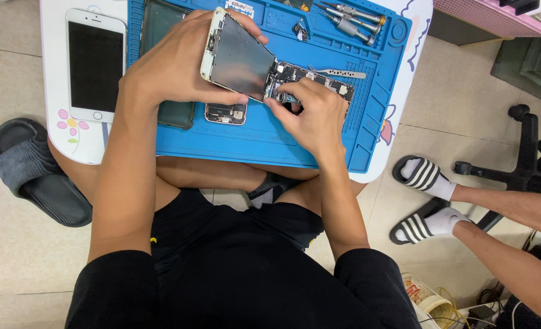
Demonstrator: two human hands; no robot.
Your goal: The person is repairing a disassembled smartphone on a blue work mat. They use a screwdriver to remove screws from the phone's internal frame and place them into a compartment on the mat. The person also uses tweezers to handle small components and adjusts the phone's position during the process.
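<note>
The left hand point(176, 64) held the lifted screen panel point(239, 56) of an opened phone, with the fingers curled over its far edge and the thumb under its near edge, so this grip was closed on the panel. The panel stood tilted up above the blue work mat point(264, 137), near the far edge of the small white desk point(54, 91). The right hand point(310, 113) was pinched on a small part at the phone body point(313, 82), just where the panel met it; I could not tell exactly what part the fingertips held.

The panel looked thin, light and stiff, and I judged it as fragile, because glass cracks when it is bent and it seemed to hang on the body by short cables. It was best taken by the two long edges, not by the face. The body lay flat on the mat with its inside parts open.

Tweezers point(340, 74) lay just beside the body. Screwdrivers point(353, 21) lay at the far right corner of the mat. Another whole phone point(95, 64) lay at the left edge of the desk.
</note>
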